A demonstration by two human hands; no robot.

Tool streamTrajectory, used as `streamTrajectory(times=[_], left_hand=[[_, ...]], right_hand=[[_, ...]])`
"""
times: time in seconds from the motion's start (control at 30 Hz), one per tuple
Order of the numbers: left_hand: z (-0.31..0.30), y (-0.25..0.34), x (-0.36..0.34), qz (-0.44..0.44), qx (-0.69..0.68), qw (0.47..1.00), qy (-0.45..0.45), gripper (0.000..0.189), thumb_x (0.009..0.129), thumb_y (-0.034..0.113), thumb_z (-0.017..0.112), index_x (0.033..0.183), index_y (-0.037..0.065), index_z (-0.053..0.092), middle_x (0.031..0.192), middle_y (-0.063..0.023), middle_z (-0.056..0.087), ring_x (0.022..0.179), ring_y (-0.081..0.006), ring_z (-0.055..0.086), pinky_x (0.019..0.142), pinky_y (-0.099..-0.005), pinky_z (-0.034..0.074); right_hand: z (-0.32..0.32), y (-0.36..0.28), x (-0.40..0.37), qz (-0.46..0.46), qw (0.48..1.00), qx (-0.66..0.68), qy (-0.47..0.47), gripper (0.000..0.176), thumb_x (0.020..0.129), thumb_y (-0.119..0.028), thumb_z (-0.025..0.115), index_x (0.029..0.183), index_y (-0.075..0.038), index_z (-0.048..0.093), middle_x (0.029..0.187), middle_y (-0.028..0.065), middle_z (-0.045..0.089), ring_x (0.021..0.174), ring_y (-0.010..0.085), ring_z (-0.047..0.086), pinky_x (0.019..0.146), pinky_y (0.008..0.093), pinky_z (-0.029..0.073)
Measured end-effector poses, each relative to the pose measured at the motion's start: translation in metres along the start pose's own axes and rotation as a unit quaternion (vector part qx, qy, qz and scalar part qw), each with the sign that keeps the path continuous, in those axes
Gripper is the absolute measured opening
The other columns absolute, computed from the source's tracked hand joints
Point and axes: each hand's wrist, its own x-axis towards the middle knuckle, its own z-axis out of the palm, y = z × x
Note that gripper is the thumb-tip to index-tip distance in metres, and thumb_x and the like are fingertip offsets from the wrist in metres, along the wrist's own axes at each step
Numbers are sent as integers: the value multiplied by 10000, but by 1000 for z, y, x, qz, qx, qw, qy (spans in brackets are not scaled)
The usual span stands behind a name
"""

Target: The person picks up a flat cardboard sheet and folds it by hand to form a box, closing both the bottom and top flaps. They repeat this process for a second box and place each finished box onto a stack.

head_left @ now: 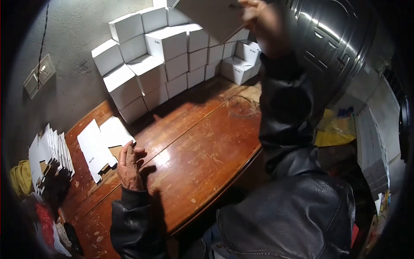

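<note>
From my remote seat I count the containers first. A stack of white boxes [168,56] stands against the wall at the far end of the wooden table [202,146]. All of them are closed, so I cannot see what is inside. One more white box [211,17] is up in the air at the top of the view, just above that stack, and it is closed as well.

The right hand [263,26] is raised high and grips that lifted box by its right edge. The hand is blurred, so I cannot make out the fingers one by one.

The left hand [129,166] rests low on the table on its edge, with the fingers nearly straight and close together. It holds nothing. Its fingertips lie just beside a flat carton blank [101,144], which is spread unfolded on the wood. I cannot tell if they touch.

A bundle of folded blanks [49,153] stands on edge at the table's left end.
</note>
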Motion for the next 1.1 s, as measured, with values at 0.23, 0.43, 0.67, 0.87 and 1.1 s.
streamTrajectory(times=[0.23,0.43,0.67,0.87,1.1], left_hand=[[1,-6,-1,28,33,999,-19,371,944,294,533,1231,61,500,917,-38,567,785,-127,570,553,-302,565],[-6,-15,5,56,79,995,-31,335,956,260,516,1225,61,515,908,-42,566,781,-136,576,598,-316,566],[0,-12,0,37,56,997,-42,343,960,234,508,1251,52,490,896,-40,560,773,-139,571,584,-317,553],[-2,-16,2,33,60,996,-62,361,954,217,523,1261,34,478,888,-49,558,781,-148,576,597,-311,545],[1,-13,0,47,136,988,-64,340,974,222,477,1257,35,501,876,-43,567,790,-129,585,691,-279,528]], right_hand=[[-62,-17,-15,1,977,-122,174,377,850,-284,619,1075,14,562,939,20,594,906,105,534,808,244,423],[-124,41,-32,38,978,-143,145,475,867,-312,623,1184,27,520,1047,79,589,978,133,552,858,242,430],[-110,118,-68,110,945,-275,138,643,753,-450,715,1117,56,558,1017,224,616,949,265,598,813,345,480],[-85,150,-84,212,885,-403,92,655,734,-452,698,1126,57,570,1102,275,571,1008,359,582,878,405,460],[-70,186,-82,182,863,-468,54,636,716,-428,708,1104,56,567,1114,263,533,1022,375,548,878,412,454]])
